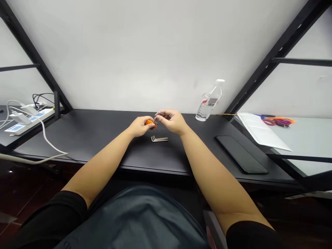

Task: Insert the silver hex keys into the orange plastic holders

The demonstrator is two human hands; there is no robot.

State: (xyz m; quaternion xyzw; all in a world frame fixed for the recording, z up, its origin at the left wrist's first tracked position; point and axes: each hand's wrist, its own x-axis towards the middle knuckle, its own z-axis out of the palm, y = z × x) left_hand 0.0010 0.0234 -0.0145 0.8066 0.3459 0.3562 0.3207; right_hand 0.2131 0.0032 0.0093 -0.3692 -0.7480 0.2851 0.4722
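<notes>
Over the middle of the dark table point(98, 138), my left hand point(139, 126) is closed on a small orange holder point(149, 122). My right hand point(173, 121) sits just to its right, its thumb and fingers pinched on a thin metal key point(155, 119) whose lower end meets the orange holder. Several L-shaped metal hex keys point(159, 139) lie side by side on the table, below and between both hands. The parts inside the orange holder are too small to tell apart.
A clear water bottle point(207, 103) stands by the wall at right. Nearer lies a black flat device point(241, 154). A white padded sheet point(261, 133) overlaps the right side table, beside colourful scissors point(277, 121). At far left, a power strip point(29, 121) trails a white cable point(46, 138).
</notes>
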